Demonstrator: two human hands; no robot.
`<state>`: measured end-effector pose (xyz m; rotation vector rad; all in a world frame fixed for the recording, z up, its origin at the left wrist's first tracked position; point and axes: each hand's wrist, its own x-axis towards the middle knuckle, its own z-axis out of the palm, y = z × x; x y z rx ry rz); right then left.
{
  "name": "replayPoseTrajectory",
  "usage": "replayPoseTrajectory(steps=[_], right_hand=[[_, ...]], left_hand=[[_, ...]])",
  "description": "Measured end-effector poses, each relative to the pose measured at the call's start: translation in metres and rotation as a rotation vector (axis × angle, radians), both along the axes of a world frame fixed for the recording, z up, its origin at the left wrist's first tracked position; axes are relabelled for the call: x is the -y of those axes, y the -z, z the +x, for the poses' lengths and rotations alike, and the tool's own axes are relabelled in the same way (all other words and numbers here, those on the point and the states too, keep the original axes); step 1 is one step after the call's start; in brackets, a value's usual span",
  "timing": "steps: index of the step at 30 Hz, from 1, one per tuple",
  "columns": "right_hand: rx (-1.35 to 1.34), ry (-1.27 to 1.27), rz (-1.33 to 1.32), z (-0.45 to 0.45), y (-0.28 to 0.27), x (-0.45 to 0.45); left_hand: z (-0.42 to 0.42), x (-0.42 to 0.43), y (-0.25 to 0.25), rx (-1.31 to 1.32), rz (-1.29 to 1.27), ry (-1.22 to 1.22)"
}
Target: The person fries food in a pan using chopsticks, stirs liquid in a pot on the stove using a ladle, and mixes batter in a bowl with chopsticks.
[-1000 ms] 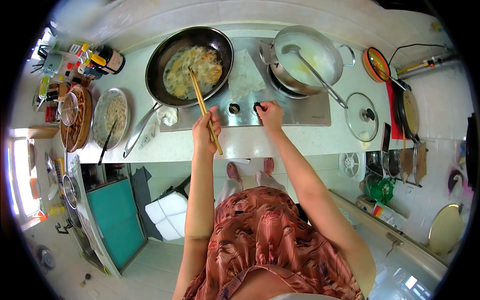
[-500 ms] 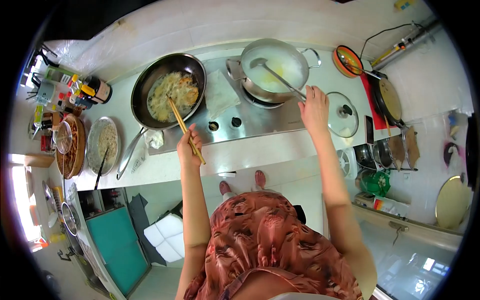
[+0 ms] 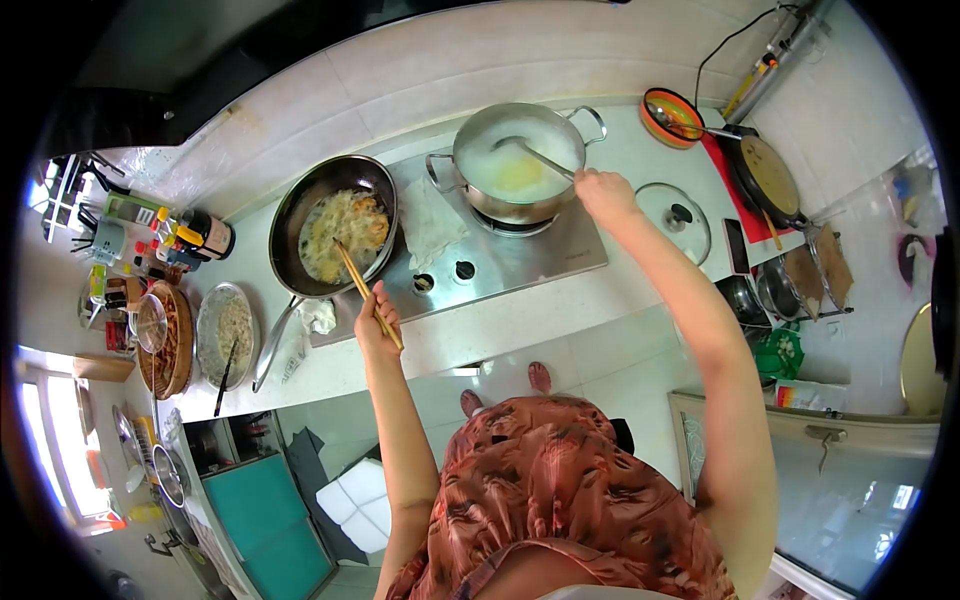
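Note:
My left hand is closed around a pair of wooden chopsticks. Their tips reach into the bubbling food in the dark frying pan on the left burner. Over at the right burner, my right hand grips the handle of a metal ladle. The ladle's head dips into the cloudy, pale liquid of the two-handled steel pot. A yellowish patch shows in that liquid. Between pan and pot lies a white cloth.
A glass lid lies right of the stove, near an orange bowl and a phone. Another dark pan rests on a red mat. On the left are a metal bowl, a woven basket and several bottles.
My right hand has moved from the ladle handle's end into a closed grip, and the ladle has shifted in the pot. The view has tilted; the chopsticks stay in the pan.

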<state>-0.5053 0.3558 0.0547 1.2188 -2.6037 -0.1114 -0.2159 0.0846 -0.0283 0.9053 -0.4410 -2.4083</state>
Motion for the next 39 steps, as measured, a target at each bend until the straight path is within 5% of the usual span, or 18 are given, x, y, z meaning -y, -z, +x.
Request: replayPoseTrajectory(steps=[11,14,22,39], right_hand=[[0.227,-0.130,0.104,0.012,-0.063,-0.051],[0.127,-0.147,-0.019,0.018,-0.073,-0.053],[-0.195,-0.197,0.337,0.003,-0.135,-0.051],[0.066,-0.268,0.049,0.027,-0.031,-0.003]], left_hand=[[-0.008,0.007,0.000,-0.066,0.052,0.029],[-0.007,0.010,0.003,-0.078,0.048,0.029],[-0.005,0.014,0.001,-0.049,0.070,-0.001],[-0.003,0.000,-0.005,-0.047,0.094,-0.019]])
